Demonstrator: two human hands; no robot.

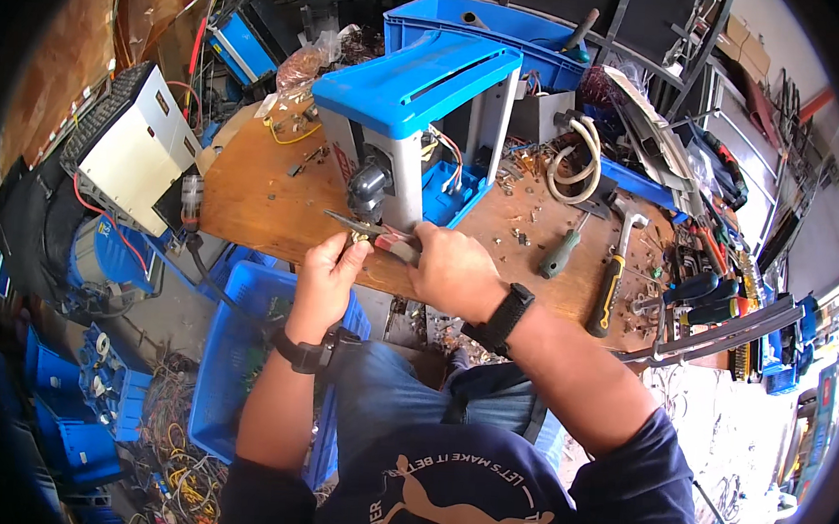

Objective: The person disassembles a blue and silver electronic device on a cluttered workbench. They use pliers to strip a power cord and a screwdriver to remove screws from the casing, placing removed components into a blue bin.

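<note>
Blue-topped housing (394,118) blocking ahead, bare bench (262,197) leftward, screwdriver (560,253) and hammer (615,269) obstructing right, housing's dim interior perhaps passable

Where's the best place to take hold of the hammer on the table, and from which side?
Probably the yellow-and-black handle, from the near side: it's long, narrow and points toward the camera, with the metal head at the far end.

Red-handled pliers (396,248), blue casing top (420,77), green screwdriver handle (558,256) — brown tabletop (252,201)
</note>
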